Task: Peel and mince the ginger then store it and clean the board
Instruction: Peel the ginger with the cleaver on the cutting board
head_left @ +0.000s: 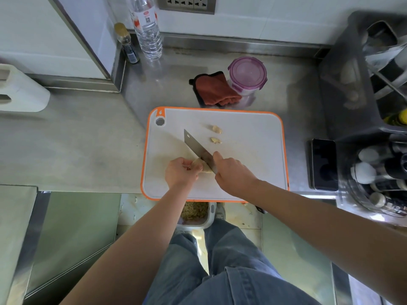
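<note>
Near the board's (pixel 253 150) front edge, our left hand (pixel 179 172) pinches the ginger (pixel 201 166); our right hand (pixel 231 172) is clamped on the knife (pixel 197 146). Peeling underway, judging by two scraps (pixel 216 134) mid-board. Mincing, storing in the lidded tub (pixel 247 75) and cleaning remain.

The left hand (pixel 179 172) holds a piece of ginger (pixel 200 165) on the white board (pixel 246 164) with an orange edge. The right hand (pixel 231 172) grips the knife (pixel 196 146), its blade against the ginger. Two small bits (pixel 217 129) lie farther back. A red cloth (pixel 214 89) touches a purple-lidded tub (pixel 246 75).
</note>
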The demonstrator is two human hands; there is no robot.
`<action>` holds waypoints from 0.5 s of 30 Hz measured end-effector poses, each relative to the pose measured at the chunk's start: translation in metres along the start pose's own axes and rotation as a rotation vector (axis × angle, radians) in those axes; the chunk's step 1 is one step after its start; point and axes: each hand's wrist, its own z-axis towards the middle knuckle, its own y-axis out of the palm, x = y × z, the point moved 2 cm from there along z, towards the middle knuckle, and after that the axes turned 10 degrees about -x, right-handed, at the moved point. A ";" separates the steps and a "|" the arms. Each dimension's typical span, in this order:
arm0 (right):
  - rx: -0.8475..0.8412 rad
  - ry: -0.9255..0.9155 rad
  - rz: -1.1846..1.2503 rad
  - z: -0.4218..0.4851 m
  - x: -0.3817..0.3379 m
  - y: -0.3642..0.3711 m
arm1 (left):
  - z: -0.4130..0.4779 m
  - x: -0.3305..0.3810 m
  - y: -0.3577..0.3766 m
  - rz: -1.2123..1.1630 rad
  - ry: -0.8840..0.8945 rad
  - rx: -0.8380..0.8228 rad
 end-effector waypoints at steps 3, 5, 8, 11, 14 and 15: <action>0.010 0.011 0.024 0.005 -0.003 0.003 | 0.000 0.000 -0.001 0.013 0.009 -0.003; 0.018 0.010 0.026 0.003 -0.002 0.004 | 0.000 0.000 -0.002 -0.005 -0.005 -0.014; 0.024 0.008 0.028 0.002 -0.002 0.005 | -0.001 0.000 -0.003 -0.012 -0.007 -0.006; 0.021 0.031 0.046 0.001 -0.002 0.006 | -0.001 -0.001 -0.002 -0.030 0.004 -0.015; 0.024 0.056 0.040 0.000 -0.001 0.010 | -0.001 -0.001 -0.003 -0.025 0.021 -0.017; 0.024 0.063 0.039 0.000 -0.002 0.011 | -0.001 -0.001 -0.003 -0.019 0.025 -0.019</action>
